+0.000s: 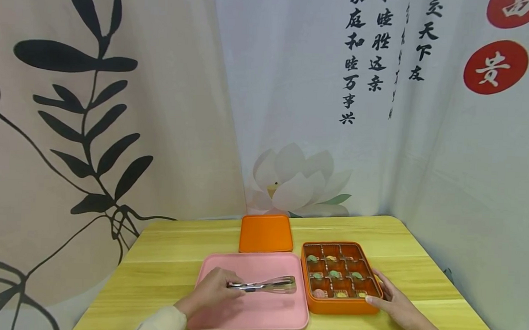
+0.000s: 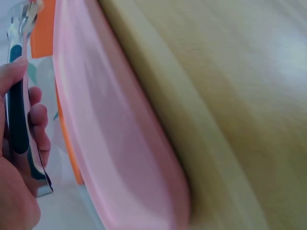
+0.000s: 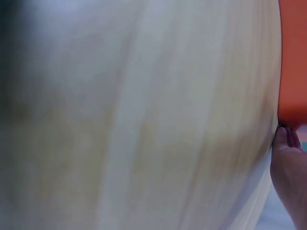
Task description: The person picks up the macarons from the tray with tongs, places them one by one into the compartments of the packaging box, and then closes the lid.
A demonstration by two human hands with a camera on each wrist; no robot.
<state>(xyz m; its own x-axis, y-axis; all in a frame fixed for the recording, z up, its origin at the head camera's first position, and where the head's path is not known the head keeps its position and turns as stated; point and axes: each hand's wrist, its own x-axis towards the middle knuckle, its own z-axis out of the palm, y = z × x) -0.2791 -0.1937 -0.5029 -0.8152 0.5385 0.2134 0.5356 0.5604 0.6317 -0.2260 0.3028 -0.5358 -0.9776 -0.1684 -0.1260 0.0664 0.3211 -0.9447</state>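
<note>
My left hand (image 1: 214, 290) grips a pair of metal tongs (image 1: 271, 285), which have dark inlays along the handle in the left wrist view. The tongs lie nearly level over a pink tray (image 1: 258, 317), their tips pointing right, with nothing between them. To the right of the tray stands an orange box (image 1: 344, 308) with a clear divided insert. Small green, yellow and pink pieces sit in its compartments, among them a pink piece (image 1: 319, 293) in the front left one. My right hand (image 1: 396, 303) holds the box's front right corner, thumb at the front rim and fingers along the side.
Behind the tray lies a flat orange lid (image 1: 266, 233). Everything rests on a yellow wood-grain table (image 1: 167, 249). A printed curtain (image 1: 187, 107) hangs behind and beside the table.
</note>
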